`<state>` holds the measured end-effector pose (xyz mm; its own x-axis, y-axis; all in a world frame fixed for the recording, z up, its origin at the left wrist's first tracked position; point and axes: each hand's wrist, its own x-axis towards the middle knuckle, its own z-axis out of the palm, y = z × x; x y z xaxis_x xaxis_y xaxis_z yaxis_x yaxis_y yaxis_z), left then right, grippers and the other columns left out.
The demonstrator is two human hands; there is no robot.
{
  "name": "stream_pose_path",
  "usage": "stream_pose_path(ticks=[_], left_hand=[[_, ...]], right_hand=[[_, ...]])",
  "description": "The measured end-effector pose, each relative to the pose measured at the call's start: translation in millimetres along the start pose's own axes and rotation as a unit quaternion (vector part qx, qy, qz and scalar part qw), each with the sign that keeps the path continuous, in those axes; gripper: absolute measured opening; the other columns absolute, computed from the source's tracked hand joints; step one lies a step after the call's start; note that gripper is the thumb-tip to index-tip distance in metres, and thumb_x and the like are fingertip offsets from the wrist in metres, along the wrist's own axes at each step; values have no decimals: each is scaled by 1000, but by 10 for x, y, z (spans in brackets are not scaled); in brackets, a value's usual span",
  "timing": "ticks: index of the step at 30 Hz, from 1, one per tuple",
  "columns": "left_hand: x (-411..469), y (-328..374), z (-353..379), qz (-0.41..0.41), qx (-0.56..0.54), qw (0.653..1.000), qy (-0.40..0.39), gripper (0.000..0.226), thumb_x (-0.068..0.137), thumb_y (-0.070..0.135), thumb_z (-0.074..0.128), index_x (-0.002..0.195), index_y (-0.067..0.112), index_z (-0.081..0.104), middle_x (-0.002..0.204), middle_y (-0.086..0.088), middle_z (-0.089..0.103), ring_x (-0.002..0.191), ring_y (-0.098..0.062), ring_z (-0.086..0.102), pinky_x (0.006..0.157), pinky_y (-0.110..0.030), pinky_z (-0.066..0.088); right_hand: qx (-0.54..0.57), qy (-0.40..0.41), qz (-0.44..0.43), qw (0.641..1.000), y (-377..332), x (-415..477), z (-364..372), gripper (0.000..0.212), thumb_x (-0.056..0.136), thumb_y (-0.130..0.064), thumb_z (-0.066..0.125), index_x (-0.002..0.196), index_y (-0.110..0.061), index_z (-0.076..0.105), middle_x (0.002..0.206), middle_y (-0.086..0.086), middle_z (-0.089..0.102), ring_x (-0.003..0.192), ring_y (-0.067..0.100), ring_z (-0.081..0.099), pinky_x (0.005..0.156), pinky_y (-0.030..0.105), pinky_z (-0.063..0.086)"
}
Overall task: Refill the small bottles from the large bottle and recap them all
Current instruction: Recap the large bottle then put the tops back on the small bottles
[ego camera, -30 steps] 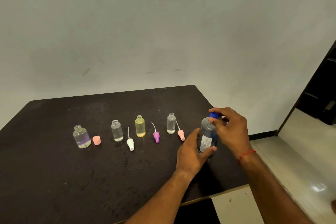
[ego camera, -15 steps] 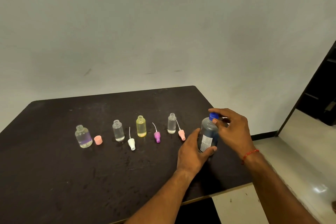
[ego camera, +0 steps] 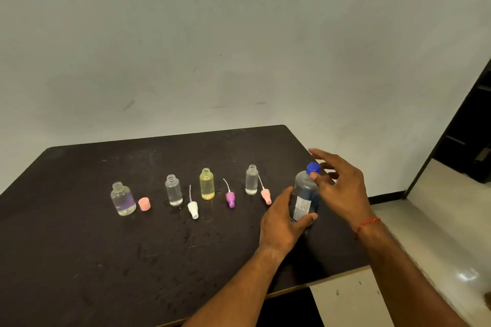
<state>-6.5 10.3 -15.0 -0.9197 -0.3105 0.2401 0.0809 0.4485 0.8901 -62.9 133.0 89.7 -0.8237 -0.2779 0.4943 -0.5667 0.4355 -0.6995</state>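
Note:
The large clear bottle (ego camera: pixel 304 194) with a blue cap (ego camera: pixel 313 167) stands near the right end of the dark table (ego camera: pixel 79 260). My left hand (ego camera: pixel 279 223) is wrapped around its lower body. My right hand (ego camera: pixel 342 186) hovers beside the cap with fingers spread and only the thumb tip touching it. Several small uncapped bottles stand in a row: a round one (ego camera: pixel 122 199), a clear one (ego camera: pixel 173 190), a yellow one (ego camera: pixel 207 184) and another clear one (ego camera: pixel 251 180). Beside them lie a pink cap (ego camera: pixel 144 204), a white spray top (ego camera: pixel 193 208), a purple top (ego camera: pixel 230 198) and a pink top (ego camera: pixel 266 195).
The table's right edge and front corner lie just past the large bottle, with pale floor (ego camera: pixel 438 233) below. A plain wall (ego camera: pixel 239 48) rises behind the table, and a dark doorway (ego camera: pixel 473 127) opens at the far right.
My right hand has let go of the blue cap and spread its fingers, leaving only the thumb on it. The left hand and the bottle stay in place.

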Motion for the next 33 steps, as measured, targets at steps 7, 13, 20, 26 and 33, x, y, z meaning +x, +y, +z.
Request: stream_pose_path(ticks=[7,13,20,26,33], left_hand=[[-1,6,0,-1,-4,1000,-3,70,78,59,78,139,41,49,131,21,63,119,-2,60,100,-36,54],[4,8,-5,-3,-6,1000,-4,73,78,58,78,142,41,47,135,20,62,122,-3,59,103,-35,53],[2,7,4,-1,0,1000,-3,71,78,59,78,140,42,47,134,22,61,122,0,58,103,-34,53],[1,1,4,-3,-1,1000,-3,74,78,61,77,142,41,46,135,20,61,123,-2,58,103,-35,53],[12,7,4,-7,0,1000,-7,76,78,59,78,144,40,46,138,19,61,125,-4,58,104,-36,52]], right_hand=[[-49,35,13,998,-32,27,38,30,80,-18,78,109,-15,70,106,4,68,90,16,62,85,29,53],[-41,43,22,998,-36,11,39,37,77,-26,80,111,-16,69,103,3,67,85,14,61,82,24,52],[1,-15,10,1000,-6,-17,-43,42,84,-6,72,122,-21,66,119,-1,66,101,13,62,93,30,53],[-21,32,26,999,-12,17,11,31,78,-16,79,108,-15,69,103,2,68,87,13,62,81,20,51],[-20,18,26,999,-15,6,-2,50,78,-24,80,124,-22,61,107,-8,62,89,8,60,80,15,48]])
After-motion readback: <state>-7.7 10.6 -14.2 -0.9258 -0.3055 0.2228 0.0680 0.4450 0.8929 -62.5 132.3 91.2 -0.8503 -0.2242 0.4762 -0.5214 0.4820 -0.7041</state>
